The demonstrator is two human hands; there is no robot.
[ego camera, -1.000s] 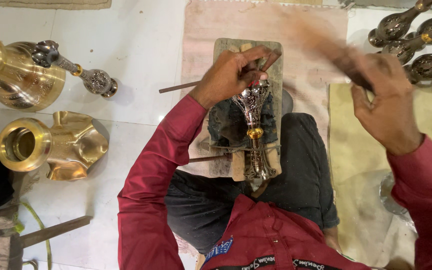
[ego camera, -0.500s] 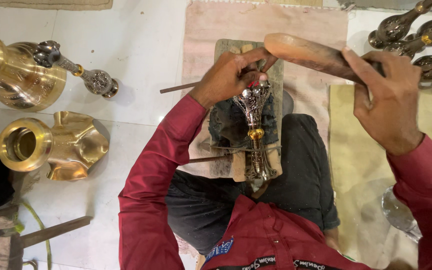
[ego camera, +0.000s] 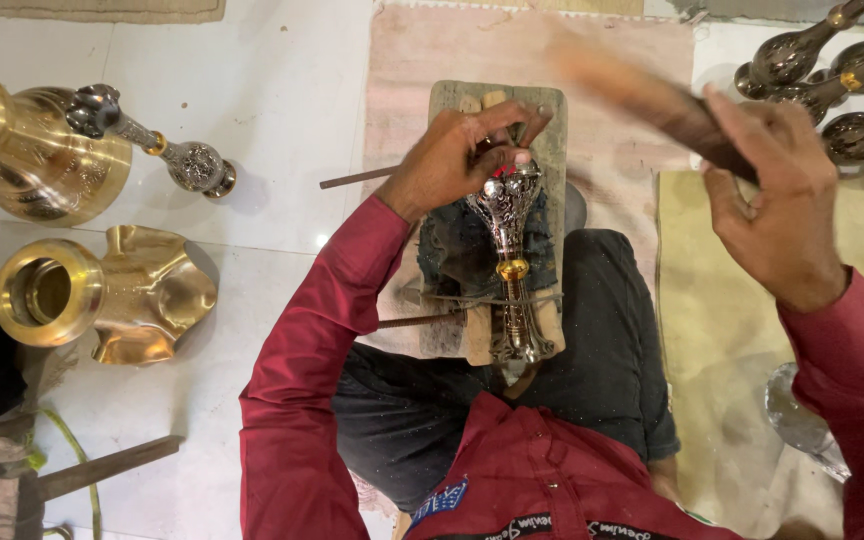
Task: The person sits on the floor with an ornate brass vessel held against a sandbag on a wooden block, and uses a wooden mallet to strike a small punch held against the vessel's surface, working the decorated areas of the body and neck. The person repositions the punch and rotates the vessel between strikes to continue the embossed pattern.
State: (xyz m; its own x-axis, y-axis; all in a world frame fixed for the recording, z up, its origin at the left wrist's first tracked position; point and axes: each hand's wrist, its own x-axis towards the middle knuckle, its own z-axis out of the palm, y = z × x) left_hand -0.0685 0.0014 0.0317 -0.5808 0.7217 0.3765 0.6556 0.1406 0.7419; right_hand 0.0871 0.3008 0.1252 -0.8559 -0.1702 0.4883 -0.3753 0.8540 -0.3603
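You sit on the white floor [ego camera: 272,90] with a wooden block [ego camera: 544,110] between your knees. On it lies an engraved silver stem [ego camera: 505,215] with a gold band. Your right hand [ego camera: 774,205] is closed around a wooden mallet [ego camera: 642,100], raised and blurred. Your left hand [ego camera: 457,155] curls over the stem's top end, fingers pinched on something too small to tell. Two brass vases [ego camera: 102,300] lie at the left.

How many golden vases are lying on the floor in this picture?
2, both at the left: one golden vase at the upper left edge, partly cut off, another below it. More may lie outside the picture.
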